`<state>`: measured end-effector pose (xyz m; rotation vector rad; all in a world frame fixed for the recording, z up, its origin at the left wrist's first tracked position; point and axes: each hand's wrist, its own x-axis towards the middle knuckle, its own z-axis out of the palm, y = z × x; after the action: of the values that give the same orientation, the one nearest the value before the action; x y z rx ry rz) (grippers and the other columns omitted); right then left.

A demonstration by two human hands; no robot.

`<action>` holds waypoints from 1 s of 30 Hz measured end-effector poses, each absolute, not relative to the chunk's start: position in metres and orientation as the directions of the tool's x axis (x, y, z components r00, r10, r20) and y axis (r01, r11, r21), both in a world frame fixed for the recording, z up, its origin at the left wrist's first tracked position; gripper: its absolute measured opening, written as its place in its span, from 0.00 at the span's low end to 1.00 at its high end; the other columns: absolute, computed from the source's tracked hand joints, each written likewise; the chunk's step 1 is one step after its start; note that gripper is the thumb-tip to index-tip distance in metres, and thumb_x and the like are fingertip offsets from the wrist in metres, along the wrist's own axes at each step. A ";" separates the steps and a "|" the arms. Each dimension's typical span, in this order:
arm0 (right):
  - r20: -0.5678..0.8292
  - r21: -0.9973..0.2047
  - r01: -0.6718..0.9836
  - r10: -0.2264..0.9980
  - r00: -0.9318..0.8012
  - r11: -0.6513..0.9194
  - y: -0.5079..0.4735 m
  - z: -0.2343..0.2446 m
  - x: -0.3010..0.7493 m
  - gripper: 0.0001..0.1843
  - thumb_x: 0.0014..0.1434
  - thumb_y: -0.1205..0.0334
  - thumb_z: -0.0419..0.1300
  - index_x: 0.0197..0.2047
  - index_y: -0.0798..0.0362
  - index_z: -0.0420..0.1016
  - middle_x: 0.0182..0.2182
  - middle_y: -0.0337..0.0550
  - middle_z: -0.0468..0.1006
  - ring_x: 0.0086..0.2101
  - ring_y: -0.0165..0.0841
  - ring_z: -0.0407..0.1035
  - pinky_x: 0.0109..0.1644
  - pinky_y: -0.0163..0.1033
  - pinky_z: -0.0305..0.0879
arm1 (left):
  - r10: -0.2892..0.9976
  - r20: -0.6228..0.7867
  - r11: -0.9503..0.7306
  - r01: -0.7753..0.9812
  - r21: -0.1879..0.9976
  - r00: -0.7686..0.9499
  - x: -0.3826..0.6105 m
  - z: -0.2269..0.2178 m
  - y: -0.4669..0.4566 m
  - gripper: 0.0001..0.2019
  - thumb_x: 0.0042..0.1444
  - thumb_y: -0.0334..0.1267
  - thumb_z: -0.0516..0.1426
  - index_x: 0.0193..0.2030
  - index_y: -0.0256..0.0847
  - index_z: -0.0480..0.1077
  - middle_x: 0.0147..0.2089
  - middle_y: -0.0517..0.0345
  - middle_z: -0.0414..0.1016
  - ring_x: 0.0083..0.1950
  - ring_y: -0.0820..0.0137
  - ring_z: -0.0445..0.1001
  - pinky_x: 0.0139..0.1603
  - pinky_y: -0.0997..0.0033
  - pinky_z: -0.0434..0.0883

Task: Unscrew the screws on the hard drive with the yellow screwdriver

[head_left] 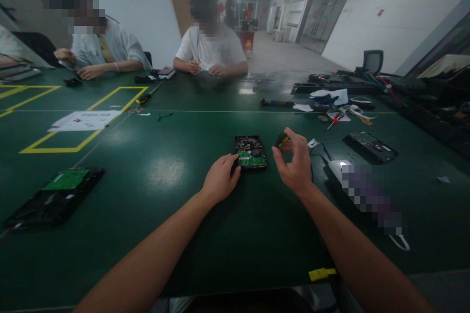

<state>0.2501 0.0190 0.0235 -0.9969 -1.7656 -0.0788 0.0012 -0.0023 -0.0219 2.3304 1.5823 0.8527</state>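
Note:
A hard drive [250, 151] with a green circuit board facing up lies on the green table [165, 195] in front of me. My left hand [220, 178] rests against its near left corner, fingers curled on the edge. Just right of the drive, my right hand [293, 161] is raised a little above the table and pinches the dark, yellow-marked handle of a small screwdriver [281, 140] between thumb and fingertips.
Another drive [370, 145] lies at the right, a black one with a green board [58, 195] at the left. Tools, cables and paper clutter the far right [338, 102]. Two people sit across the table [211, 51] [99, 49]. Yellow tape outlines [84, 122] mark the left side.

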 end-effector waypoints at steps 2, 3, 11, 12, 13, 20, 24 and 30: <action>0.809 -0.392 0.652 0.580 -0.091 0.649 0.018 0.024 0.250 0.39 0.63 0.66 0.64 0.72 0.38 0.56 0.56 0.49 0.68 0.47 0.42 0.71 0.44 0.53 0.81 | 0.899 0.350 -0.409 0.787 0.462 0.262 0.001 -0.022 -0.002 0.21 0.68 0.40 0.53 0.65 0.36 0.66 0.63 0.42 0.74 0.66 0.56 0.71 0.68 0.51 0.68; 0.808 -0.391 0.651 0.581 -0.095 0.650 0.018 0.024 0.250 0.39 0.62 0.66 0.64 0.72 0.37 0.55 0.56 0.49 0.68 0.47 0.42 0.71 0.43 0.53 0.81 | 0.900 0.350 -0.407 0.789 0.460 0.261 0.001 -0.022 -0.002 0.21 0.68 0.40 0.53 0.65 0.37 0.66 0.63 0.42 0.74 0.66 0.56 0.71 0.68 0.51 0.68; 0.810 -0.386 0.651 0.578 -0.101 0.653 0.017 0.025 0.249 0.39 0.63 0.68 0.62 0.73 0.38 0.54 0.57 0.49 0.67 0.45 0.40 0.72 0.44 0.51 0.80 | 0.905 0.345 -0.394 0.798 0.455 0.250 0.001 -0.022 -0.002 0.22 0.68 0.41 0.53 0.65 0.36 0.67 0.63 0.41 0.74 0.66 0.56 0.71 0.68 0.52 0.68; 0.812 -0.388 0.654 0.577 -0.091 0.650 0.017 0.024 0.250 0.40 0.63 0.67 0.63 0.73 0.38 0.54 0.57 0.49 0.67 0.43 0.39 0.72 0.42 0.50 0.80 | 0.905 0.344 -0.393 0.799 0.456 0.249 0.002 -0.022 -0.002 0.22 0.68 0.41 0.53 0.65 0.36 0.67 0.63 0.41 0.74 0.66 0.56 0.71 0.68 0.52 0.68; 0.814 -0.391 0.655 0.575 -0.082 0.646 0.018 0.023 0.250 0.40 0.62 0.66 0.63 0.73 0.38 0.54 0.57 0.49 0.67 0.42 0.39 0.72 0.40 0.49 0.80 | 0.906 0.344 -0.392 0.799 0.456 0.248 0.002 -0.022 -0.002 0.22 0.68 0.41 0.53 0.65 0.35 0.67 0.63 0.41 0.74 0.66 0.56 0.71 0.68 0.52 0.68; 0.801 -0.402 0.651 0.592 -0.091 0.644 0.018 0.023 0.250 0.41 0.63 0.67 0.61 0.74 0.38 0.51 0.57 0.50 0.68 0.47 0.41 0.72 0.46 0.53 0.80 | 0.905 0.342 -0.398 0.793 0.462 0.254 0.001 -0.023 -0.002 0.21 0.67 0.41 0.54 0.65 0.39 0.66 0.63 0.43 0.74 0.66 0.56 0.71 0.67 0.50 0.69; 0.797 -0.415 0.640 0.597 -0.087 0.647 0.019 0.021 0.249 0.40 0.64 0.66 0.61 0.74 0.39 0.51 0.58 0.50 0.69 0.47 0.42 0.73 0.46 0.53 0.81 | 0.907 0.338 -0.393 0.796 0.460 0.253 0.001 -0.022 -0.002 0.22 0.67 0.41 0.53 0.65 0.38 0.66 0.63 0.43 0.74 0.66 0.55 0.71 0.67 0.50 0.69; 0.819 -0.390 0.659 0.569 -0.071 0.643 0.019 0.021 0.252 0.40 0.62 0.63 0.65 0.72 0.38 0.54 0.56 0.49 0.70 0.46 0.42 0.73 0.42 0.52 0.82 | 0.909 0.332 -0.390 0.797 0.461 0.253 0.002 -0.022 -0.002 0.22 0.68 0.42 0.53 0.66 0.36 0.66 0.64 0.41 0.73 0.66 0.55 0.71 0.68 0.51 0.68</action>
<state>0.2516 0.0195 0.0210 -1.0005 -1.7388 -0.0989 0.0018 -0.0021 -0.0222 2.3213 1.6061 0.8284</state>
